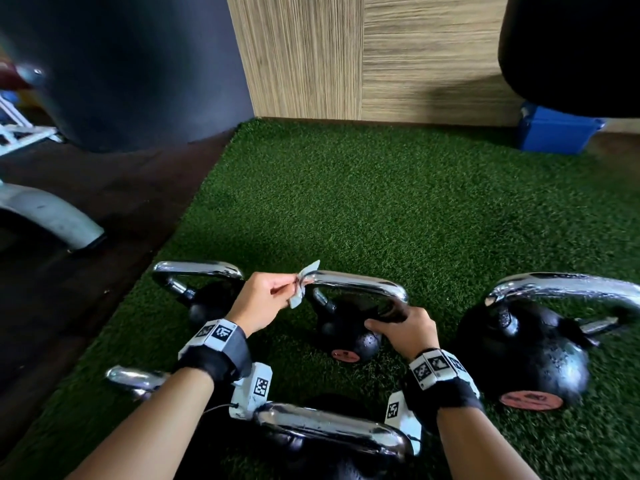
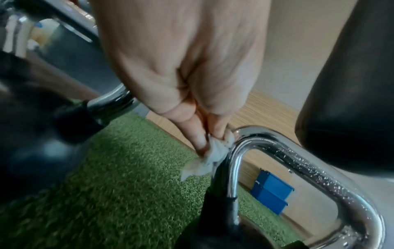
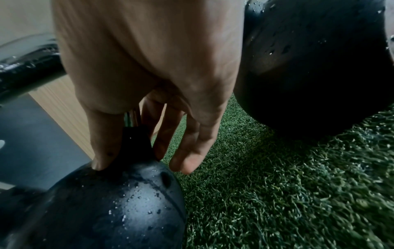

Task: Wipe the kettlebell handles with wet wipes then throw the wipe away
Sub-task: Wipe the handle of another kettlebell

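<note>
The middle kettlebell (image 1: 346, 337) stands on green turf, a black ball with a chrome handle (image 1: 356, 284). My left hand (image 1: 294, 285) pinches a small white wet wipe (image 1: 304, 282) against the handle's left bend. In the left wrist view, thumb and fingers of the left hand (image 2: 213, 139) squeeze the crumpled wipe (image 2: 211, 158) onto the wet, droplet-covered handle (image 2: 298, 160). My right hand (image 1: 391, 323) grips the handle's right leg. In the right wrist view, the right hand (image 3: 136, 151) has thumb and fingers straddling the black neck above the ball (image 3: 119, 207).
Other kettlebells stand close by: one rear left (image 1: 201, 289), a large one right (image 1: 526, 351), one in front under my wrists (image 1: 329, 434). A blue bin (image 1: 554, 131) sits by the wooden wall (image 1: 363, 57). Dark floor and a grey machine foot (image 1: 52, 216) lie left.
</note>
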